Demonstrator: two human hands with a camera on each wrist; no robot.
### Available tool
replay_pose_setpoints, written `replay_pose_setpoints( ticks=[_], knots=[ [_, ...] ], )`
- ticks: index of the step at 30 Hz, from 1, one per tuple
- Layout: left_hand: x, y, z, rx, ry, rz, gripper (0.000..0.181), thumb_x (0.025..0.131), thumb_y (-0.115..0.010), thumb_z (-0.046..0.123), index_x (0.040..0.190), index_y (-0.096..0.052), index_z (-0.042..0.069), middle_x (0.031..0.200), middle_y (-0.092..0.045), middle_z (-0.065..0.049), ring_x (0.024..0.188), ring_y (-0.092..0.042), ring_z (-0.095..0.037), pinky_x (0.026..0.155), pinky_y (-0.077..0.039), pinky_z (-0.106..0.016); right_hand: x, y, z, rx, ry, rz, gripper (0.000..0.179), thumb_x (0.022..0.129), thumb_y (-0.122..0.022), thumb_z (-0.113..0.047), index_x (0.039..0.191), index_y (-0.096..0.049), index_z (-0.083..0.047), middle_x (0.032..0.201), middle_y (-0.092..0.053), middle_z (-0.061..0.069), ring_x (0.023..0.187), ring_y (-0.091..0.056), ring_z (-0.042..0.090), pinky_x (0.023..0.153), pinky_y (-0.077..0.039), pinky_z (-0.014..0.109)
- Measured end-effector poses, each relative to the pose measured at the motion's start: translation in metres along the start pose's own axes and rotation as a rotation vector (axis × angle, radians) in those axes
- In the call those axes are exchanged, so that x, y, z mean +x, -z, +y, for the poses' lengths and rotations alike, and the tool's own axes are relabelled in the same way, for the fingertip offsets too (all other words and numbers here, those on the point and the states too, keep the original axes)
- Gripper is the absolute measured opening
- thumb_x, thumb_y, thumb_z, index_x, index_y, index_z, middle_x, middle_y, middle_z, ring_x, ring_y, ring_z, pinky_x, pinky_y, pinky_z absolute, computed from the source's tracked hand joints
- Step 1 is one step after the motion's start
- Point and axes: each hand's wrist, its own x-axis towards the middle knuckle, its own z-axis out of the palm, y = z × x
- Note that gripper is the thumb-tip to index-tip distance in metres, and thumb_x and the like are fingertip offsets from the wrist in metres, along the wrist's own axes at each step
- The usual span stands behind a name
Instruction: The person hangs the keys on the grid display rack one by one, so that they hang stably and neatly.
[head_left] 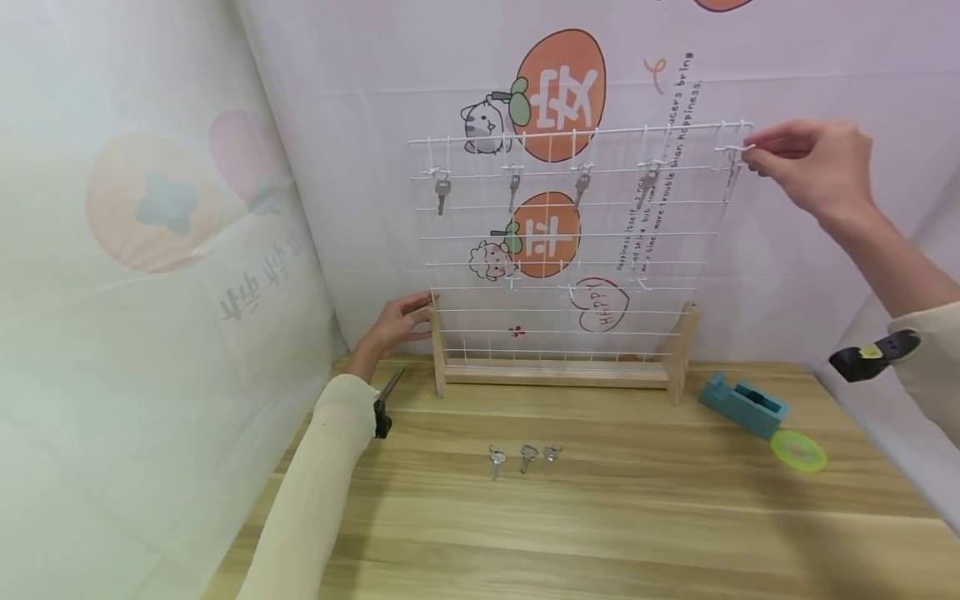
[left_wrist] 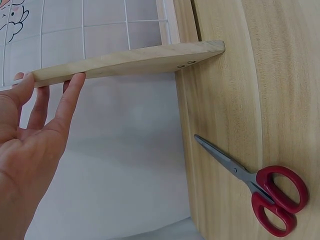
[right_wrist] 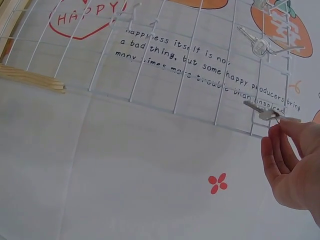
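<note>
My right hand [head_left: 817,162] pinches a small silver key [right_wrist: 264,111] by its ring at the white hook [head_left: 731,149] on the upper right corner of the wire grid rack [head_left: 570,236]. The key's blade hangs downward. At the rack's left side, my left hand [head_left: 397,321] holds the wooden side post [left_wrist: 125,62] near its top, with fingertips against its outer face. Several more keys hang in a row from upper hooks, among them a key at the far left [head_left: 442,193] and another next to my right hand's hook [head_left: 649,185].
Three loose keys [head_left: 528,456] lie on the wooden table [head_left: 600,533] before the rack. Red-handled scissors [left_wrist: 274,187] lie at left, below my left hand. A blue tape dispenser [head_left: 738,406] and a yellow-green tape roll [head_left: 817,460] sit at right. Lower hooks [head_left: 512,284] carry no keys.
</note>
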Motion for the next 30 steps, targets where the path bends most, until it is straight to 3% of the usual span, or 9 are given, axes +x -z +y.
replay_pose_setpoints(
  ticks=[7, 14, 23, 30],
  knots=[
    [-0.002, -0.002, 0.001, -0.001, -0.002, 0.006, 0.050, 0.110, -0.052, 0.009, 0.159, -0.043, 0.009, 0.165, -0.037, -0.015, 0.146, -0.043, -0.037, 0.111, -0.048, -0.058, -0.013, 0.004, -0.003, -0.026, 0.019, 0.043, 0.034, 0.096, -0.077, -0.025, 0.128, -0.075, -0.014, 0.090, -0.064, -0.037, 0.079, -0.060, -0.018, 0.071, -0.044, -0.002],
    [-0.001, -0.002, 0.000, -0.014, -0.001, 0.006, 0.048, 0.111, -0.051, 0.009, 0.158, -0.044, 0.009, 0.164, -0.038, -0.015, 0.145, -0.044, -0.038, 0.113, -0.046, -0.060, -0.042, -0.005, -0.009, -0.157, 0.080, 0.085, 0.044, 0.097, -0.076, -0.035, 0.132, -0.072, -0.009, 0.115, -0.074, -0.018, 0.082, -0.055, -0.021, 0.073, -0.042, -0.002],
    [-0.004, -0.004, 0.002, 0.009, -0.010, 0.005, 0.049, 0.111, -0.050, 0.009, 0.159, -0.042, 0.009, 0.164, -0.038, -0.014, 0.145, -0.045, -0.037, 0.111, -0.049, -0.056, -0.075, -0.025, -0.009, -0.158, 0.153, -0.005, 0.043, 0.095, -0.079, -0.029, 0.128, -0.072, -0.003, 0.119, -0.076, 0.011, 0.083, -0.058, -0.020, 0.074, -0.044, -0.003],
    [-0.005, -0.005, 0.002, 0.009, -0.018, 0.012, 0.049, 0.110, -0.051, 0.008, 0.159, -0.042, 0.008, 0.164, -0.037, -0.016, 0.145, -0.044, -0.039, 0.111, -0.048, -0.057, -0.100, -0.049, -0.006, -0.119, 0.202, -0.100, 0.034, 0.094, -0.080, -0.017, 0.123, -0.073, -0.001, 0.116, -0.073, 0.025, 0.083, -0.060, -0.018, 0.074, -0.048, -0.002]
  ],
)
